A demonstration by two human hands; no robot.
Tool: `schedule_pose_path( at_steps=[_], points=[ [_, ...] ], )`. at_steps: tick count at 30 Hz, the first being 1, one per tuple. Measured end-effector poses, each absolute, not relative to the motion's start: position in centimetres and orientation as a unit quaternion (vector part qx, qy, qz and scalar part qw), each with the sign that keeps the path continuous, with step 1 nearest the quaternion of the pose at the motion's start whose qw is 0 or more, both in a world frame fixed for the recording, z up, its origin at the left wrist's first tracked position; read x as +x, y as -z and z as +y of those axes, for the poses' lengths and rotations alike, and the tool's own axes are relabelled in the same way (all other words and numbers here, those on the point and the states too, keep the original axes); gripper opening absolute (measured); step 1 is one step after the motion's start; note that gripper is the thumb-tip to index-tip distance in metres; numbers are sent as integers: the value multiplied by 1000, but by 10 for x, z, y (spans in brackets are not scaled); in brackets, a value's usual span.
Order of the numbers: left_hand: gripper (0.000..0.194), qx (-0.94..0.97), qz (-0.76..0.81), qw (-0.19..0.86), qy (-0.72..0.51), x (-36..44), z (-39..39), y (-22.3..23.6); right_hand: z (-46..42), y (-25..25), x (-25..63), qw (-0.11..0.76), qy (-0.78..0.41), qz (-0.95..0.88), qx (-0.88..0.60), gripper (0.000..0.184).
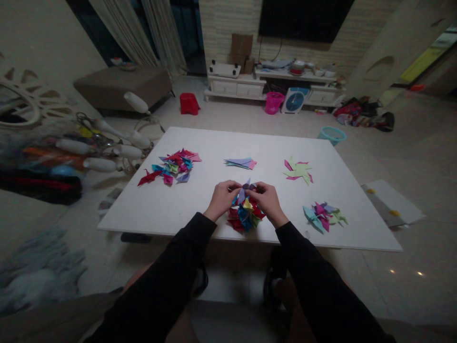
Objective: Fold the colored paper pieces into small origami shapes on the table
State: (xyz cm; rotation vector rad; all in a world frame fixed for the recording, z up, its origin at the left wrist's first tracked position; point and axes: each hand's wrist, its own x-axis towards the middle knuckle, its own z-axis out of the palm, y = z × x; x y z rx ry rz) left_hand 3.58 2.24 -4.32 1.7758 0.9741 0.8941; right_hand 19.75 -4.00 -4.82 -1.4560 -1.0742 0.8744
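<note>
Between my two hands is a purple folded paper crane, held above the near part of the white table. My left hand pinches it from the left, and my right hand grips its right side. Just below the fingers lies a pile of folded paper cranes in red, blue, yellow and green. Farther ahead rests a flat stack of folded paper pieces, purple, pink and pale blue. The fingertips partly cover the crane, so its finer folds are hidden.
At the table's left is a heap of colourful paper cranes. Light green and pink folded papers lie to the right, with a smaller crane group nearer me. A lamp with white shades stands close to the left edge.
</note>
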Motion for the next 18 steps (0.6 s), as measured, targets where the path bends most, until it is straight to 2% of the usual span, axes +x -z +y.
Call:
schedule_pose_path(
  at_steps=[13,18],
  points=[
    [11,720,400,441,-356,34,23,40,-42,38,195,561,-350,-431,-614,21],
    [17,716,403,451,-349,32,24,44,-42,40,203,533,-301,-471,-636,20]
  ],
)
